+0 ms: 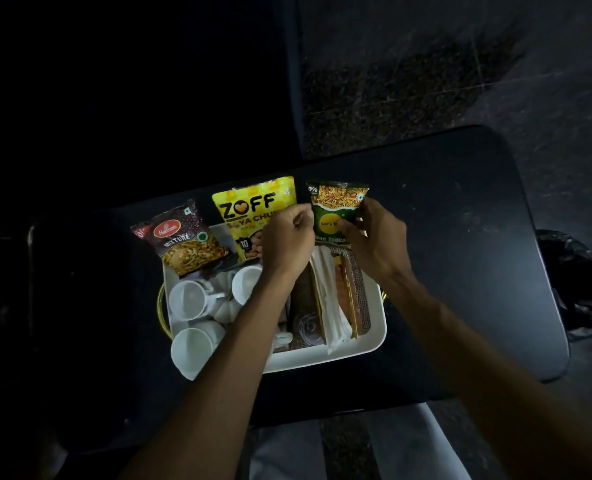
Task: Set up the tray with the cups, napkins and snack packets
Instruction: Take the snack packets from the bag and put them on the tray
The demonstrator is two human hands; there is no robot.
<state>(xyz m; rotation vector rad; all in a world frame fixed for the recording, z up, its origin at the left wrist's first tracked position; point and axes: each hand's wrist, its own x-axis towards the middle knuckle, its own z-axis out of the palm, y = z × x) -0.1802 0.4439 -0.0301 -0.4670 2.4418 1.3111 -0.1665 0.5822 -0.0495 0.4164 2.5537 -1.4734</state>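
Note:
A white tray sits on a black table. Several white cups lie crowded in its left half, and white napkins lie beside patterned mats on the right. A dark Haldiram's mixture packet and a yellow ZOFF packet lean at the tray's far edge. My right hand grips a green snack packet upright at the far right corner. My left hand, fingers curled, pinches that packet's left edge and covers part of the yellow packet.
The scene is dark. The tray has a thin gold handle on its left side. A black bag lies on the stone floor off the table's right edge. A white chair part shows below the table's near edge.

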